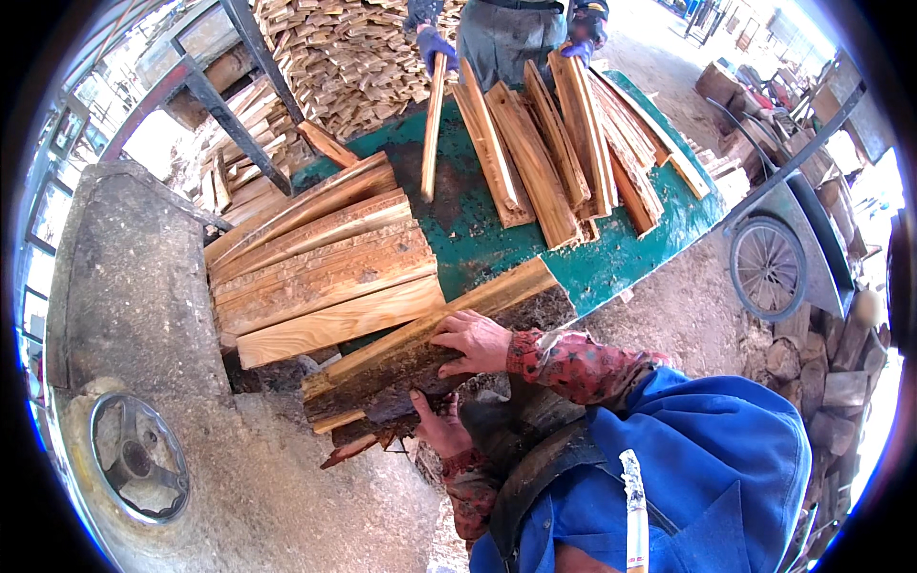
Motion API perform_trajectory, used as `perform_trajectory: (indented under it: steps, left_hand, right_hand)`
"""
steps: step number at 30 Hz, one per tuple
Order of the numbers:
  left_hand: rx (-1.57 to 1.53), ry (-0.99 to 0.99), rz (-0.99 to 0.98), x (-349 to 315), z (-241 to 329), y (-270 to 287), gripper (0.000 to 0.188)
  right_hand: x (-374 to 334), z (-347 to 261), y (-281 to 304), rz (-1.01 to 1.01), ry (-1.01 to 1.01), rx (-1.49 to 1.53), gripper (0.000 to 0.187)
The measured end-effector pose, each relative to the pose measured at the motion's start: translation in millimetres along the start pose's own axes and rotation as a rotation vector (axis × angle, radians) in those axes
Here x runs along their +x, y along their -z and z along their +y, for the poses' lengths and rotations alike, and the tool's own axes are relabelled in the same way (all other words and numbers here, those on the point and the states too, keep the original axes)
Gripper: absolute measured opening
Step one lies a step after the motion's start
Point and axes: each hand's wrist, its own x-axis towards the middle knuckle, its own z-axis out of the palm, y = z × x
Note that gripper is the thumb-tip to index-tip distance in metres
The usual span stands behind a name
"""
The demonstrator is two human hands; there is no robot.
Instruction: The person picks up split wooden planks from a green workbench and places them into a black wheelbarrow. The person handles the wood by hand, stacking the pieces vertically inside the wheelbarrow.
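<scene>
A long rough plank (430, 329) with dark bark along its near side lies slanting across the near edge of the green table (458, 229). My right hand (473, 342) holds it from above, fingers spread over its top. Below that, my left hand (439, 425) grips the bark edge, thumb on top and the other fingers partly hidden. A broken reddish-brown strip of bark (349, 449) sticks out beneath the plank's left end. Just beyond the plank, several sawn boards (334, 320) lie side by side.
Across the table a person in purple gloves (435, 46) holds a narrow wood strip (433, 129). Several rough boards (535, 162) lie before them. A dusty machine bed (134, 277) and handwheel (138, 458) stand left; a wheeled cart (769, 267) stands right. Stacked wood (334, 57) rises behind.
</scene>
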Motion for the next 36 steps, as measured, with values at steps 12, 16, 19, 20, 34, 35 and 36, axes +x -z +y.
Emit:
perform_trajectory:
  steps: [12,16,19,20,34,35,36]
  left_hand:
    - [-0.013,-0.009,0.014,-1.8,-0.2,-5.2,0.064]
    - [-0.012,-0.021,0.044,-2.8,-3.1,-3.4,0.065]
    - [-0.016,-0.005,0.061,-6.8,-4.2,-7.1,0.066]
    - [-0.022,0.003,0.062,-7.8,-4.2,-8.0,0.066]
    - [-0.104,0.043,0.024,-7.5,-22.4,12.1,0.070]
    - [-0.120,0.055,0.019,-6.6,-23.3,12.9,0.070]
    - [-0.126,0.063,0.016,-6.3,-24.6,13.5,0.071]
  right_hand:
    - [3.3,8.4,-2.4,-0.033,-0.023,0.048,0.063]
    - [14.8,17.3,4.2,-0.043,-0.007,-0.110,0.073]
    - [31.1,26.3,10.1,-0.313,-0.115,-0.168,0.082]
    - [35.5,26.0,10.0,-0.331,-0.128,-0.187,0.087]
    - [20.6,29.7,1.2,-0.371,-0.142,-0.154,0.094]
    - [18.6,29.4,1.5,-0.358,-0.148,-0.144,0.094]
    - [17.9,30.1,1.9,-0.367,-0.158,-0.136,0.094]
